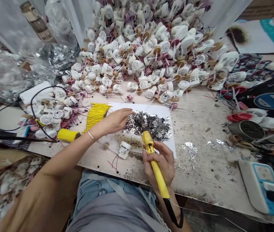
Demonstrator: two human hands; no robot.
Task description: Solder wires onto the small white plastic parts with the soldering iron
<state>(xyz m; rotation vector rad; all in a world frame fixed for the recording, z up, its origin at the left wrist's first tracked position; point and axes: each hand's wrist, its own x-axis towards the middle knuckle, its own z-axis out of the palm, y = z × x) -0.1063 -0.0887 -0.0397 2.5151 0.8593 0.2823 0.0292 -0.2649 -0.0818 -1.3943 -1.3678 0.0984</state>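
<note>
My right hand (159, 164) grips a yellow-handled soldering iron (151, 151), whose dark tip reaches into a pile of small silver metal pieces (148, 125) on a white paper sheet (159, 111). My left hand (115, 120) lies over the paper's left part, its fingers stretched toward the pile. Whether those fingers pinch anything small is hidden. Beside that hand lies a bundle of yellow wires (96, 114). A white plastic part with red and black leads (124, 149) rests near the paper's lower edge, next to a strip of brownish grains (129, 140).
A large heap of white plastic parts with wires (146, 54) covers the bench's far side. A yellow wire spool (67, 135) and black cable (6, 119) lie left. A metal tin (247, 129) and white-blue device (255, 183) stand right on the wooden bench (199, 170).
</note>
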